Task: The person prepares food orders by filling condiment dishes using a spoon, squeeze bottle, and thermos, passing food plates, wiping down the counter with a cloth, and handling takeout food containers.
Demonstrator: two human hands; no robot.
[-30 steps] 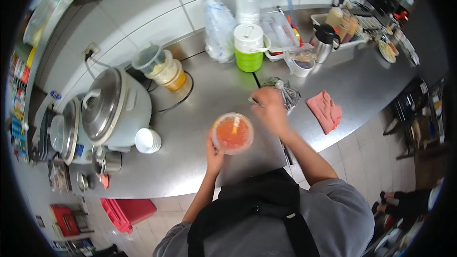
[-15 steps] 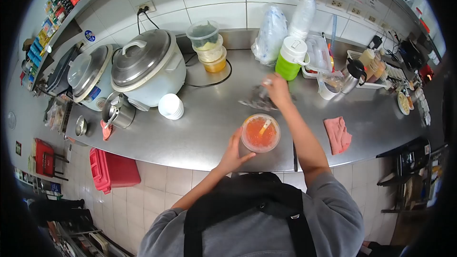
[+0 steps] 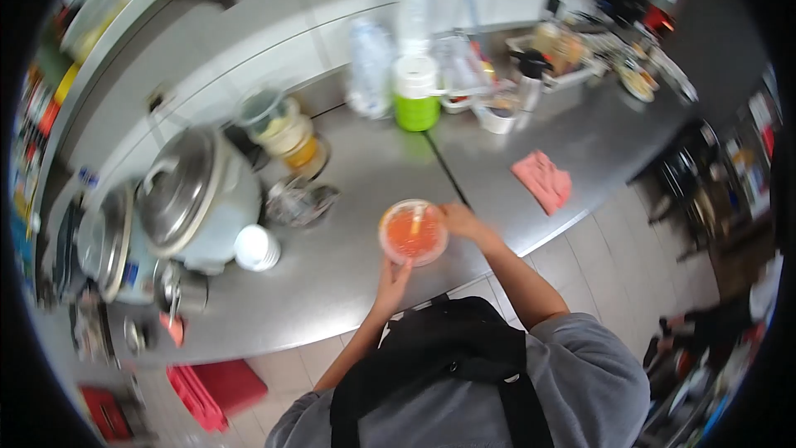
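Note:
A round plastic tub of orange-red sauce is between my hands, above the steel counter. A spoon with a pale handle stands tilted in the sauce. My left hand grips the near left side of the tub, thumb at its rim. My right hand is closed at the tub's right rim, its fingertips blurred and partly hidden. A crumpled clear plastic bag lies on the counter, to the left of the tub and apart from both hands.
Rice cookers, a stack of white cups and stacked tubs stand left. A green-and-white jug is at the back, a pink cloth right. A red cooler sits on the floor.
My right hand has left the plastic bag and come back to the tub's rim. The bag now lies farther left, near the stacked tubs. The view has turned, tilting the counter.

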